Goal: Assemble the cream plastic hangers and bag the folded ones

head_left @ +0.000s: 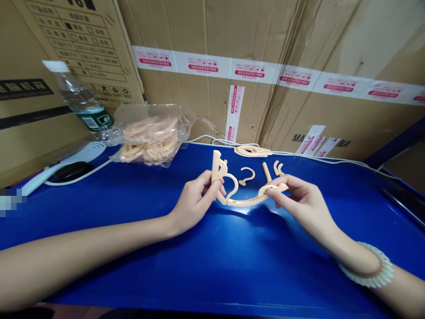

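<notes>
My left hand [195, 201] pinches the left end of a beige plastic hanger piece [244, 201] and holds it a little above the blue table [206, 261]. My right hand [299, 201] grips the right end of the same curved piece. A loose beige hook [247, 176] lies just behind it, beside two small beige sticks [271, 170]. A flat stack of beige parts [252, 151] rests further back near the cardboard.
A clear bag of beige parts [151, 139] sits at the back left beside a water bottle [83, 103]. A white cable [312, 156] runs along the back. A white device [63, 165] and a black object [71, 170] lie left. Cardboard boxes [265, 40] wall the rear.
</notes>
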Demonstrator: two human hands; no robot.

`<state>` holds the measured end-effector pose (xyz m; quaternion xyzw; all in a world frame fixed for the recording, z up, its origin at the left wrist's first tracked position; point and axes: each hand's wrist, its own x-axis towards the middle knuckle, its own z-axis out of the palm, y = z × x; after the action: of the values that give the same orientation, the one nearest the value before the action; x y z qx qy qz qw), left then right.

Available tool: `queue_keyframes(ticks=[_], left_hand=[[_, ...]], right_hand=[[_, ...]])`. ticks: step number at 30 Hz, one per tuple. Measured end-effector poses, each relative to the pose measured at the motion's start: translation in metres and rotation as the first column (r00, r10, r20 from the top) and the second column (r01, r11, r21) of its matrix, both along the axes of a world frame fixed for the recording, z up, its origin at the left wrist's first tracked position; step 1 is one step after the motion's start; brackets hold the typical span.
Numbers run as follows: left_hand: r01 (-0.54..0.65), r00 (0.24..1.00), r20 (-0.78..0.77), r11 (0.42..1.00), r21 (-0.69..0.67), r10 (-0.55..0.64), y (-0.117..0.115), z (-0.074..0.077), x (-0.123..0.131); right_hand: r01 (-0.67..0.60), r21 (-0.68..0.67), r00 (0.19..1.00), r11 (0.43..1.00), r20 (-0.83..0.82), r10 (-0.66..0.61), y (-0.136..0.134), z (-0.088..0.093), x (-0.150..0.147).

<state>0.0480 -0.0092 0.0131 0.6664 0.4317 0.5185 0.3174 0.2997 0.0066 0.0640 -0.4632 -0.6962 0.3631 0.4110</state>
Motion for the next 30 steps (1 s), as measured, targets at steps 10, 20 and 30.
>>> queue_keyframes(ticks=[10, 20, 30], left_hand=[[-0.022, 1.000, 0.006, 1.000, -0.005, 0.022, 0.000, 0.002, 0.000], [0.076, 0.991, -0.113, 0.997, 0.029, -0.072, -0.001, 0.003, -0.003], [0.523, 0.848, 0.062, 0.811, -0.260, -0.527, 0.007, 0.012, -0.003]], right_hand=[[0.044, -0.225, 0.964, 0.973, -0.247, -0.101, 0.008, -0.010, 0.003], [-0.081, -0.225, 0.926, 0.971, -0.379, -0.011, 0.009, -0.010, 0.001], [-0.160, -0.087, 0.959, 0.983, -0.251, 0.134, 0.004, -0.023, -0.008]])
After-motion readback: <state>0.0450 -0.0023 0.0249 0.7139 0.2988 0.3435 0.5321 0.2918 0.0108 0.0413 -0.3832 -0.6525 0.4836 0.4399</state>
